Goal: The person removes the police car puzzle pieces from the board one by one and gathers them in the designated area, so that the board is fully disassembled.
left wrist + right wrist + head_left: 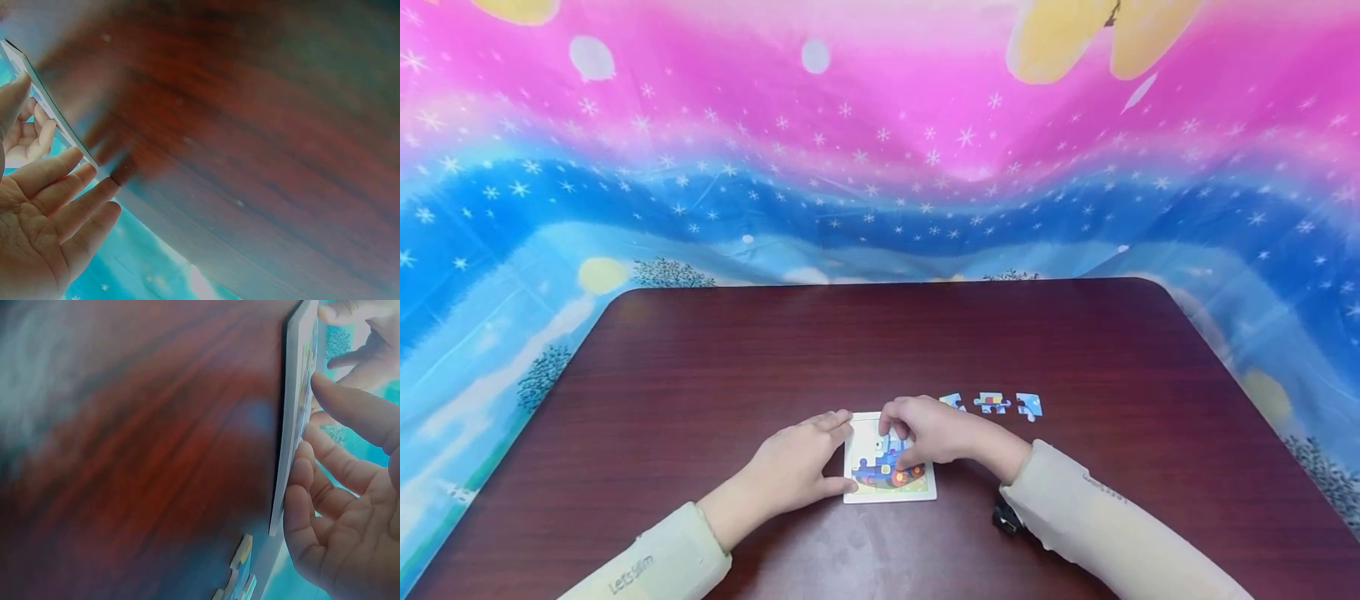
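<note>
A small jigsaw puzzle board point(891, 499) with a white frame lies on the table, showing a blue vehicle with red wheels. My left hand point(797, 462) rests at its left edge, thumb near the lower corner and fingers near the upper one. In the left wrist view those fingers point(75, 206) look nearly straight against the edge. Over the board's right side is my right hand point(936, 429), its fingers bent and its thumb touching the picture. Whether a puzzle piece sits between its fingertips is hidden. The right wrist view shows that hand point(350, 506) against the board from the side.
Three loose puzzle pieces lie behind my right hand: one partly covered point(952, 402), a middle one point(992, 402) and a right one point(1029, 405). A small black object point(1006, 518) is by the right sleeve. A patterned cloth point(880, 167) hangs behind the dark wooden table point(775, 350).
</note>
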`<state>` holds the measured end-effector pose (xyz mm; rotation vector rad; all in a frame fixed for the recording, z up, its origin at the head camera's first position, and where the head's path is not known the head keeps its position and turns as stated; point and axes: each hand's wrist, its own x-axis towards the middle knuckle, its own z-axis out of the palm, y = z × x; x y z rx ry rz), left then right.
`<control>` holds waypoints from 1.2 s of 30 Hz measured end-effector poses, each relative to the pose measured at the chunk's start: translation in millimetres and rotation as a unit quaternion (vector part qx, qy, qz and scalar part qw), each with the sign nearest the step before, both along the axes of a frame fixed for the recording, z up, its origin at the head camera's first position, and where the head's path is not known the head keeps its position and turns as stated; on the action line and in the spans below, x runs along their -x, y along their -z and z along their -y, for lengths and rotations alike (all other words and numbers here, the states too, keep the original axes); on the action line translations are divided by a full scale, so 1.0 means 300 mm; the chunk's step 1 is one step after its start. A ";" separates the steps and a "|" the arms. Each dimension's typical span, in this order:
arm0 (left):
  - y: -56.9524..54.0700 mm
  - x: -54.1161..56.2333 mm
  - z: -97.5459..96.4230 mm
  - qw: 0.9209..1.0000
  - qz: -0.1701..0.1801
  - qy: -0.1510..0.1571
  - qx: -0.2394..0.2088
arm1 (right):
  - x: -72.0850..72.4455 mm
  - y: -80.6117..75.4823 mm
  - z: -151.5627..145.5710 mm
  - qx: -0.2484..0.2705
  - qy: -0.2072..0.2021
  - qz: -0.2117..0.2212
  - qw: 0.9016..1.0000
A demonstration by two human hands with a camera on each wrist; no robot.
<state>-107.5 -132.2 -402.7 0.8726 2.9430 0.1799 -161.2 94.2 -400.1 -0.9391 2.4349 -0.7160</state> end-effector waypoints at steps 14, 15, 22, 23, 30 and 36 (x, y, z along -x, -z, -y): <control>-0.003 -0.001 0.003 1.000 -0.002 0.001 -0.010 | -0.011 0.001 0.013 0.014 0.014 0.000 1.000; -0.003 -0.001 0.003 1.000 -0.002 0.001 -0.010 | -0.012 -0.001 0.013 0.018 0.015 0.003 1.000; -0.002 -0.001 0.002 1.000 0.001 0.002 -0.014 | -0.003 -0.002 0.001 0.061 0.030 0.048 0.997; -0.003 -0.001 0.002 1.000 0.001 0.002 -0.013 | -0.001 -0.001 -0.001 0.068 0.033 0.052 0.996; -0.007 -0.002 0.002 1.000 0.002 0.000 -0.010 | 0.002 0.005 0.004 0.080 0.033 0.050 0.995; -0.010 -0.003 -0.001 1.000 0.008 -0.004 -0.008 | -0.002 0.006 0.009 0.085 0.024 0.044 0.995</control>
